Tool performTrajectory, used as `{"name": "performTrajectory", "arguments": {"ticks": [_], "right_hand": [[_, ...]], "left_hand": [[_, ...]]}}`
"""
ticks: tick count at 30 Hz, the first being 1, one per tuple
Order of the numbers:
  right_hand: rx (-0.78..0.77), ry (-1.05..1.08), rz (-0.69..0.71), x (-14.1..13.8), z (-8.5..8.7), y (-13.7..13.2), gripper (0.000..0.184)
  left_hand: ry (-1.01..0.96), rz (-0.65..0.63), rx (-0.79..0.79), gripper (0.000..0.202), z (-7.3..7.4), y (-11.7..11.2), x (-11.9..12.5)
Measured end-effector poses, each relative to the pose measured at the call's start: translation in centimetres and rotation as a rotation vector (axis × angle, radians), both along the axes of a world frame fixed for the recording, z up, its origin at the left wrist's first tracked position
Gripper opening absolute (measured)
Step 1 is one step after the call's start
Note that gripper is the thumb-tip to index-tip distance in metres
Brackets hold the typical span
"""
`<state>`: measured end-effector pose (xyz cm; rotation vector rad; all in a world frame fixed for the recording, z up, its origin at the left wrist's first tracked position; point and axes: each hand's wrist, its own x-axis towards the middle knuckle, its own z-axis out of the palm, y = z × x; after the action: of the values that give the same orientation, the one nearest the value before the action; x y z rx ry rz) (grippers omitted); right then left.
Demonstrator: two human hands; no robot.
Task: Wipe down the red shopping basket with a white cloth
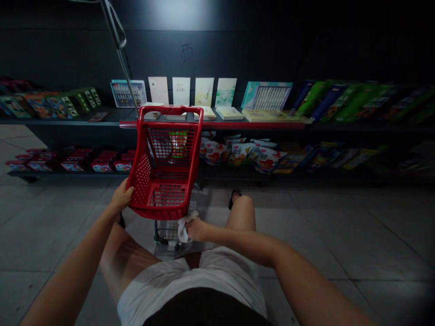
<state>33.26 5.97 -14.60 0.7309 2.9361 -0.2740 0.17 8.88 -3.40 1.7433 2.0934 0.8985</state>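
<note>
A red plastic shopping cart point(166, 213) on a metal wheeled frame stands before me, between my knees and the shelves. The left side of its basket rim is in the grasp of my left hand point(121, 197). Low at the front right of the cart, my right hand point(197, 228) is closed around a crumpled white cloth point(183, 230), close to the frame and a wheel. Whether the cloth touches the frame, I cannot tell. The basket's mesh floor and walls show through to the goods behind.
Dark shelves point(217, 121) run across the back, with books point(204, 93), boxes and bagged goods on the upper level. Snack bags point(241, 151) and red boxes point(73, 160) fill the lower level. A metal pole point(118, 50) rises behind the cart. Grey tiles point(306, 217) cover the floor.
</note>
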Motion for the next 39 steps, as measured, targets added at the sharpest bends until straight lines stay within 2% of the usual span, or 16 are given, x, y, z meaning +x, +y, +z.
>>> {"name": "performTrajectory", "arguments": {"ticks": [2, 4, 6, 7, 8, 9, 12, 14, 16, 19, 24, 32, 39], "right_hand": [[0.024, -0.014, -0.076, 3.4, 0.6, 1.5, 0.009], [0.058, 0.06, -0.22, 6.4, 2.3, 3.4, 0.013], [0.087, 0.148, -0.312, 8.2, 4.7, 5.5, 0.018], [0.1, 0.188, -0.332, 8.5, 5.9, 6.4, 0.021], [0.116, 0.224, -0.34, 8.3, 7.2, 7.3, 0.023], [0.131, 0.261, -0.346, 7.7, 8.3, 8.1, 0.025], [0.167, 0.39, -0.345, 4.6, 10.7, 9.4, 0.031], [0.163, 0.555, -0.28, 2.3, 11.4, 9.7, 0.03], [0.143, 0.707, -0.16, 0.6, 11.6, 10.1, 0.025], [0.164, 0.733, -0.03, -0.6, 11.6, 11.2, 0.017], [0.239, 0.648, 0.002, -0.6, 12.4, 14.1, 0.013], [0.286, 0.591, -0.061, 0.0, 14.7, 17.2, 0.018], [0.445, 0.589, -0.097, 1.3, 16.5, 18.9, 0.02]], "left_hand": [[0.016, 0.009, 0.013, 0.061, 0.4, -0.1, 0.3], [0.077, 0.056, 0.084, 0.071, 1.2, -0.4, 1.3], [0.206, 0.085, 0.215, 0.078, 2.4, -0.8, 3.7], [0.286, 0.05, 0.271, 0.074, 3.0, -1.0, 5.5], [0.323, -0.022, 0.256, 0.069, 3.7, -1.2, 7.5], [0.337, -0.099, 0.172, 0.063, 4.2, -1.5, 9.7], [0.39, -0.304, -0.206, 0.062, 4.9, -2.1, 16.2], [0.482, -0.338, -0.309, 0.063, 4.6, -2.5, 19.1], [0.558, -0.312, -0.308, 0.056, 4.1, -2.9, 20.4], [0.593, -0.294, -0.293, 0.043, 3.6, -3.4, 20.1], [0.61, -0.317, -0.312, 0.031, 3.7, -4.9, 17.4], [0.459, -0.482, -0.337, 0.03, 4.0, -8.1, 12.2], [0.263, -0.586, -0.345, 0.031, 4.4, -10.1, 6.8]]}}
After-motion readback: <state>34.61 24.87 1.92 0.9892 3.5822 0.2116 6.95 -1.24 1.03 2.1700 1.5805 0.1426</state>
